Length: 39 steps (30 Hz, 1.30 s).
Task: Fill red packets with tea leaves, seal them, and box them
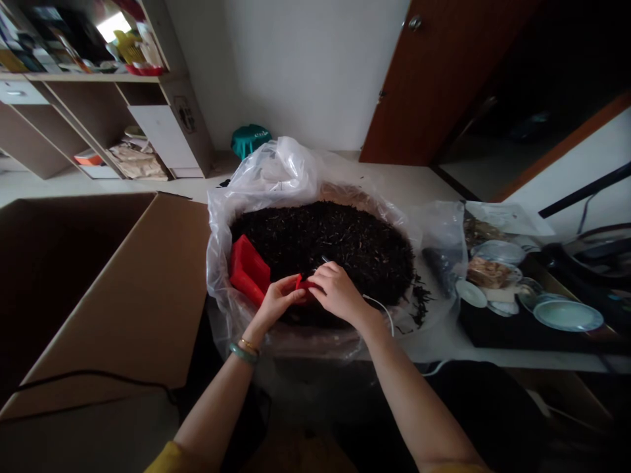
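Note:
In front of me lies a heap of dark, dry, shredded leaves (340, 230), like loose tea, inside a clear plastic bag (290, 167). Over its near side, my left hand (280, 299) pinches the edge of a small red packet (308, 288). The fingers of my right hand (340, 292) are closed on the packet's other side. They cover much of it. A short shiny thing (326, 259) shows just beyond the right fingers; its kind is unclear. Left of my left hand, a larger red packet (250, 266) rests on the leaves.
A big open cardboard box (167, 282) stands at the left. To the right are a pale green bowl (566, 312), a clear tub of brown pieces (490, 270) and small lids. A white cable (387, 310) runs beside my right wrist. Behind are a desk and a brown door (438, 79).

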Each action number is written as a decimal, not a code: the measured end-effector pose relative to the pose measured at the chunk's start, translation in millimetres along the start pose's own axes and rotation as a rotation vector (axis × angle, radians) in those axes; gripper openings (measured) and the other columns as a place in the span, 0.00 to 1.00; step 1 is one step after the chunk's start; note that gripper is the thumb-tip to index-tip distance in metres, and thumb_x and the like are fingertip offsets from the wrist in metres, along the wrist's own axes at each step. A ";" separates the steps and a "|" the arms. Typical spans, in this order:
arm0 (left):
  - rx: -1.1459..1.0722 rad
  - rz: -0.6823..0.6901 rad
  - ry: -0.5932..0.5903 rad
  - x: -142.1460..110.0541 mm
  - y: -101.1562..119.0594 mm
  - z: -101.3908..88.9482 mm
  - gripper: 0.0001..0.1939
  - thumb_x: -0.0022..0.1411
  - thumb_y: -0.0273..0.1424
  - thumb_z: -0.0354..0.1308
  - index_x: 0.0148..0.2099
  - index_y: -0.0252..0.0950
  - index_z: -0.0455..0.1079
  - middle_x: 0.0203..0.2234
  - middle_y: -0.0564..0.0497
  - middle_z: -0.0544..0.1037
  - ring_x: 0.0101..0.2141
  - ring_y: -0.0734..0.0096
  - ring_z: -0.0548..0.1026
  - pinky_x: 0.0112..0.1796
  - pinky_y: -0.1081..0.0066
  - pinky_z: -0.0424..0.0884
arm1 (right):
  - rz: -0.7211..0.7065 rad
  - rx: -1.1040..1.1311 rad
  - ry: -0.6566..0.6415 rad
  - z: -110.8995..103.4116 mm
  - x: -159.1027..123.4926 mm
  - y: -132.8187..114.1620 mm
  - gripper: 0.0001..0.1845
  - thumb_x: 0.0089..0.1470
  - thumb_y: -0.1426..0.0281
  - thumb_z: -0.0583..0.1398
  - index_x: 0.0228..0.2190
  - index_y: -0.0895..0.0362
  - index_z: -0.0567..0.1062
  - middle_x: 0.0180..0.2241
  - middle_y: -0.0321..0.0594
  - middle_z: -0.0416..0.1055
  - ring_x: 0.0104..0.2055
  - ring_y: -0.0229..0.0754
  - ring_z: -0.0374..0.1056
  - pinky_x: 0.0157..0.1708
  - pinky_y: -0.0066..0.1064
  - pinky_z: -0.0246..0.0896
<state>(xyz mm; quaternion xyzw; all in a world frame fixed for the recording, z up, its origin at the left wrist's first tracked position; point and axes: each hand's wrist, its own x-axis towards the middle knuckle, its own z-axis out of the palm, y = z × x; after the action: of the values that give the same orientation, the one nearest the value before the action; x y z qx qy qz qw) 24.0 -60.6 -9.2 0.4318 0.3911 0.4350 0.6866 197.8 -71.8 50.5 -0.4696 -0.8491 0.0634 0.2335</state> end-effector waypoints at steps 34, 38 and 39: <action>0.249 -0.063 0.044 7.7 19.5 10.0 0.24 0.45 0.44 0.67 0.42 0.32 0.77 0.36 0.45 0.81 0.32 0.65 0.77 0.25 0.73 0.75 | 0.391 0.675 0.312 34.6 -12.4 23.5 0.12 0.48 0.61 0.64 0.21 0.55 0.77 0.24 0.37 0.73 0.27 0.39 0.69 0.30 0.30 0.64; 0.407 0.027 0.101 15.4 15.8 6.7 0.15 0.46 0.39 0.66 0.35 0.33 0.79 0.26 0.49 0.80 0.26 0.69 0.75 0.25 0.74 0.70 | 0.376 0.679 0.267 39.1 -11.0 26.8 0.08 0.48 0.63 0.65 0.27 0.56 0.78 0.26 0.37 0.74 0.27 0.39 0.68 0.29 0.30 0.64; 0.426 0.056 0.108 17.0 14.5 5.8 0.13 0.46 0.37 0.66 0.32 0.33 0.79 0.25 0.50 0.80 0.26 0.68 0.75 0.26 0.74 0.70 | 0.366 0.677 0.246 40.5 -10.1 27.5 0.08 0.47 0.64 0.65 0.29 0.56 0.79 0.27 0.38 0.74 0.27 0.39 0.68 0.29 0.30 0.65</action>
<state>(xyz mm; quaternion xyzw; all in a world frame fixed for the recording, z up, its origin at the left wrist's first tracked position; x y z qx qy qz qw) 30.9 -42.5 3.5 0.5537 0.4983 0.3840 0.5455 205.0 -60.5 2.3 -0.5138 -0.6482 0.3235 0.4596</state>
